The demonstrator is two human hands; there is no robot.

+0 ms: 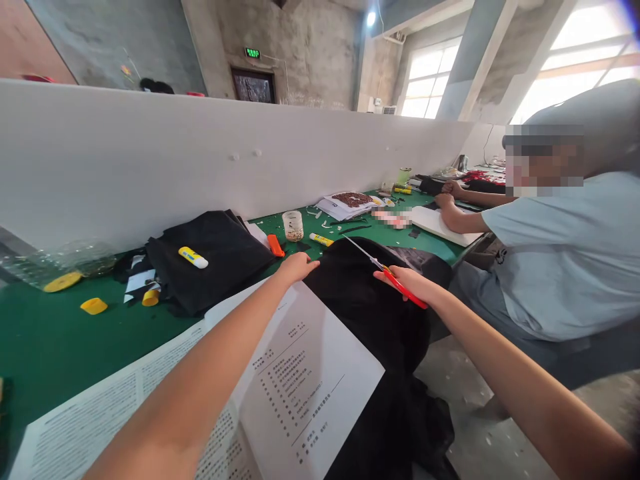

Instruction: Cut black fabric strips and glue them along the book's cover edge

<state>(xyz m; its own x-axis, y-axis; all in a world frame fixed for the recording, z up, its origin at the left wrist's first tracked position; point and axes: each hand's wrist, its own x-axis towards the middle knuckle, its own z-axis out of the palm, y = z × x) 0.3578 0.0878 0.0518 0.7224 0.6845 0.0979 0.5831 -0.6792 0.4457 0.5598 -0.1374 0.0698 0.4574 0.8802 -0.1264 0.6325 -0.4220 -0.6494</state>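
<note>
The right hand [415,281] is curled closed around the red handles of the scissors [371,257], just right of the frame's centre. The left hand [296,267], near the middle, has its fingers bent together beside the black cloth [370,317]; whether they pinch the fabric I cannot tell. The scissors' slim silver blades seem to lie together. Their tips point to the upper left, the long axis slanting down toward the lower right.
</note>
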